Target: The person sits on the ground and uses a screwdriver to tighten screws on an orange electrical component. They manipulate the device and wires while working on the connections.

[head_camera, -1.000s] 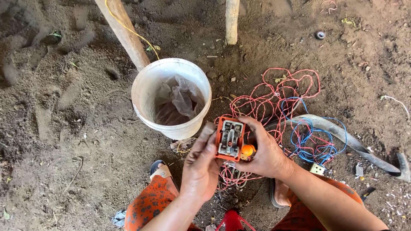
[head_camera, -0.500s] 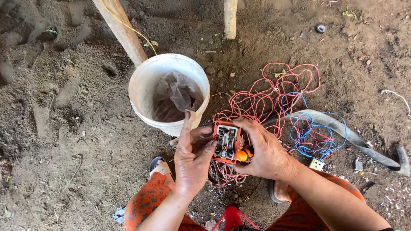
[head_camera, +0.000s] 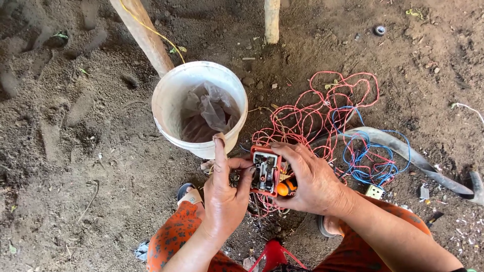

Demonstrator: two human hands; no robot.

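My right hand [head_camera: 308, 180] grips a small orange electrical switch box [head_camera: 265, 172] with a grey metal inside, and an orange round part [head_camera: 283, 189] shows under the thumb. My left hand [head_camera: 225, 189] touches the box's left edge with thumb and middle finger, its index finger pointing up toward the white bucket [head_camera: 171, 112]. The box is held over a tangle of red wires [head_camera: 322, 112] on the dirt.
The white bucket holds a crumpled clear plastic bag [head_camera: 207, 111]. Blue wires [head_camera: 370, 160] and a grey flat strap [head_camera: 408, 151] lie to the right. Two wooden poles [head_camera: 143, 35] [head_camera: 271, 20] rise from the dirt. My orange patterned trouser legs [head_camera: 176, 236] frame the bottom.
The box has dropped slightly and turned a little. My left hand has shifted onto its left edge, index finger now raised.
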